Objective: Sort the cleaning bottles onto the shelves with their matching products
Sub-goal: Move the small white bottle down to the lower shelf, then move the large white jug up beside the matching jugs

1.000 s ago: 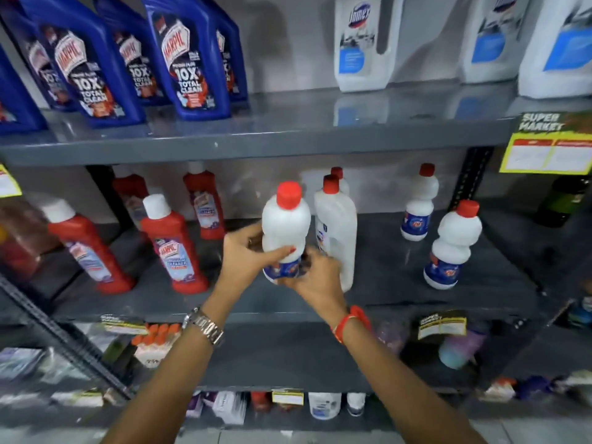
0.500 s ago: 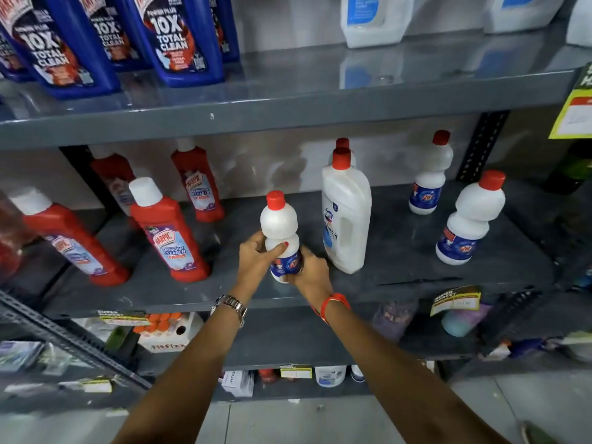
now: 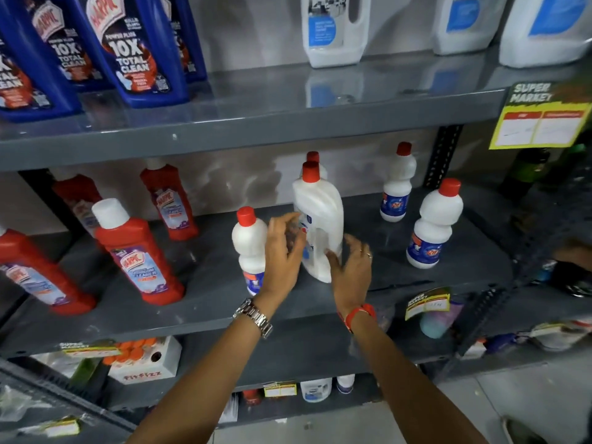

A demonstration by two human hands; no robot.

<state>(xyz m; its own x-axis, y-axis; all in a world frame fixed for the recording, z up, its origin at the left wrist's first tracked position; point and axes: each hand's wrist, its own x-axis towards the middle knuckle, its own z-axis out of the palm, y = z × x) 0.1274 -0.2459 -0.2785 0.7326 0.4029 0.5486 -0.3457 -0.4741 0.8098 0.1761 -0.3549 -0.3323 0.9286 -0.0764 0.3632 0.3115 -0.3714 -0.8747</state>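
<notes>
A small white bottle with a red cap stands upright on the grey middle shelf. My left hand is just right of it, fingers apart, holding nothing. My right hand is open at the base of a taller white bottle with a red cap. Its fingertips reach the bottle's lower right side. Two matching small white bottles stand further right. Red bottles with white caps fill the shelf's left part.
Blue bottles stand on the top shelf at left and white jugs at right. A yellow price tag hangs from the top shelf edge. Lower shelves hold a white box and small items.
Both hands held the small white bottle and set it down on the middle shelf. They have let go of it and moved right toward the taller white bottle.
</notes>
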